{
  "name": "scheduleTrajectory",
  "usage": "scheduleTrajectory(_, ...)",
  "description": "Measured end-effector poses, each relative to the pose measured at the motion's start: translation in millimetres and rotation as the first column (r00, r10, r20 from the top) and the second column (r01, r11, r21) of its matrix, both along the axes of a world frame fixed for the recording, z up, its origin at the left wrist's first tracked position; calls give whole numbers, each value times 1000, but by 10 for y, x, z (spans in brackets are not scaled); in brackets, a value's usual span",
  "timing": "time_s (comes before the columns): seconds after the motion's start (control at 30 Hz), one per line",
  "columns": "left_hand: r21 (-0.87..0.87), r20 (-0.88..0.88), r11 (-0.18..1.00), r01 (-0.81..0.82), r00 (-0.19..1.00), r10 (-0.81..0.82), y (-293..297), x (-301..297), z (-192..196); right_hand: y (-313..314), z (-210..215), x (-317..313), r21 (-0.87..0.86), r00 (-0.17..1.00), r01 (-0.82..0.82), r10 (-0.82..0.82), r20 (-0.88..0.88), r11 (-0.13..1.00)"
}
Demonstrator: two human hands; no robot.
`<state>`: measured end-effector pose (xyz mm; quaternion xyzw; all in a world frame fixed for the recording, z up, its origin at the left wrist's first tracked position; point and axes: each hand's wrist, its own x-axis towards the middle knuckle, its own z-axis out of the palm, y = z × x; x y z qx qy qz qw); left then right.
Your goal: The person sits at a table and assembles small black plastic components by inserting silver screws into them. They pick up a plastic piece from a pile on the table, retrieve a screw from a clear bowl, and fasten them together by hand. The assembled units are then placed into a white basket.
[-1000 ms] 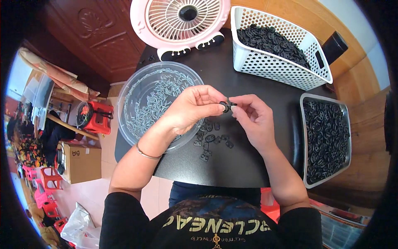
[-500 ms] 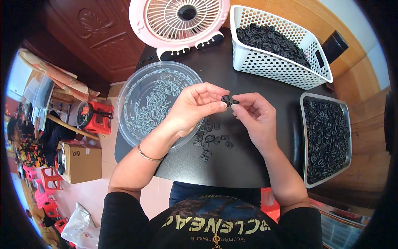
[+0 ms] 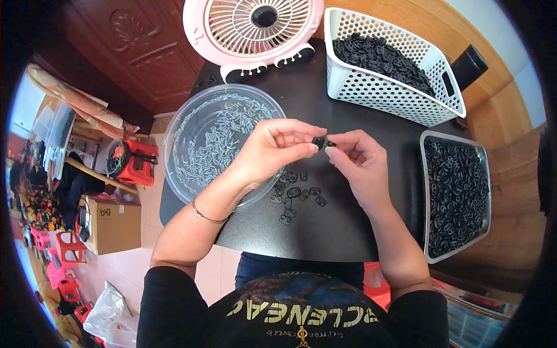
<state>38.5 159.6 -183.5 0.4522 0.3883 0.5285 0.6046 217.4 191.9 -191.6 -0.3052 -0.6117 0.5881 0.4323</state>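
The clear bowl [image 3: 191, 124] of small pale pins sits at the left of the worktop [image 3: 325, 232]. Over its middle, the left hand [image 3: 272, 152] and right hand [image 3: 360, 162] pinch one small black part [image 3: 319, 141] between closed fingers. A few loose black parts [image 3: 296, 194] wait below; the grey tray [image 3: 426, 197] at right looks well filled, so much seems done.

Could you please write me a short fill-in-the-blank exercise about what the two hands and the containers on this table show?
1. Both the left hand and the right hand pinch one small ____ part.
2. The clear round bowl lies on the person's ____ side.
3. The white basket holds ____ pieces.
4. The fan is coloured ____.

Missing words: black; left; black; pink
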Motion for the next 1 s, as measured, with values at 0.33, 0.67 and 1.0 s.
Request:
scheduleTrajectory(0.33, 20, 11, 999, 50, 999, -50, 8, -13, -7, -17, -8, -19, -10, 1000, -4, 4, -2, 1000)
scheduleTrajectory(0.67, 19, 57, 999, 47, 997, -48, 7, -9, -20, -36, -12, -38, -9, 998, -14, 13, -57, 1000)
scheduleTrajectory(1.0, -36, 148, 998, 60, 988, -54, 5, -11, -44, -59, -14, -50, 13, 998, 10, -9, -65, 1000)
